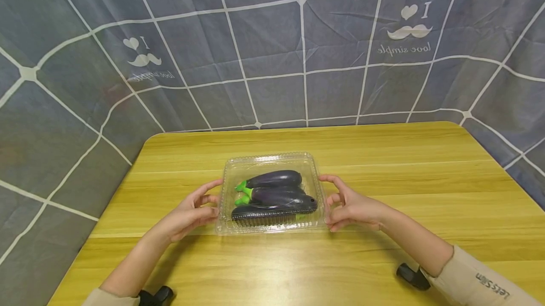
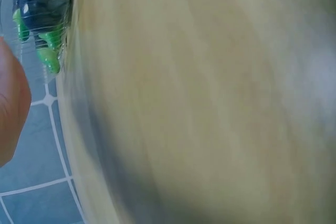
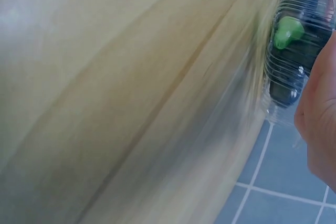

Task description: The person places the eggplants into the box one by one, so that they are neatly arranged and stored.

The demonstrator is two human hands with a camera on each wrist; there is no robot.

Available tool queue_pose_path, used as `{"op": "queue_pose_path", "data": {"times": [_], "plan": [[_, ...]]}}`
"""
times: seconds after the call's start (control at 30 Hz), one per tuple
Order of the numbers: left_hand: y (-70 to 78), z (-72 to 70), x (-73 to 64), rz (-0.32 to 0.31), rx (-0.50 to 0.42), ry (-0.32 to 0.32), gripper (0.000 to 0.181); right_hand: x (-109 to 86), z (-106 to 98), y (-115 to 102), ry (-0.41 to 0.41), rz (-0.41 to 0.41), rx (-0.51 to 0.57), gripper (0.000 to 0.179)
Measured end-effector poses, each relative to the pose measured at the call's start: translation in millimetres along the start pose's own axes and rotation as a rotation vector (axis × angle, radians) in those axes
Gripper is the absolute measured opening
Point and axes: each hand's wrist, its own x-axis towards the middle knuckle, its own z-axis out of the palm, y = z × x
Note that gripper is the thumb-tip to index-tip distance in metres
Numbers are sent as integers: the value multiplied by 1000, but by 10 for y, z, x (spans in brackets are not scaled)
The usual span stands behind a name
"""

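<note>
A clear plastic clamshell box (image 1: 272,157) with a lid is near the middle of the wooden table, in the head view. Inside lie several dark purple eggplants (image 1: 276,179) with green stems, side by side. My left hand (image 1: 191,212) holds the box's left side, thumb toward the front and fingers behind. On the opposite side, my right hand (image 1: 355,207) grips the box with bent fingers and thumb. Part of the left hand (image 2: 11,103) shows beside the box in the left wrist view. In the right wrist view, the right hand (image 3: 321,108) overlaps the ribbed wall.
Yellow wood-grain table (image 1: 272,268) spreads around the box. Behind and to the sides hangs a grey curtain (image 1: 272,50) with white grid lines. Black wrist mounts (image 1: 413,276) sit at the beige sleeves (image 1: 477,273), near the front.
</note>
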Motion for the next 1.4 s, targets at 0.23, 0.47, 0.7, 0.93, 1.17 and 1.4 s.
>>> {"op": "queue_pose_path", "data": {"times": [0.23,0.47,0.7,0.93,1.17,1.4], "plan": [[38,15,-45,-91,40,-111,94,0,4,0,-16,13,58,95],[36,14,-64,-126,67,-184,105,3,-12,-3,-44,14,97,95],[32,25,-64,-138,62,-203,107,0,-39,4,-48,19,109,96],[27,27,-72,-111,16,-232,107,5,-57,12,-66,16,124,95],[16,15,-72,-111,-18,-238,108,11,-53,0,-65,24,137,96],[4,12,-60,-122,-41,-220,108,11,-19,-22,-41,38,124,96]]}}
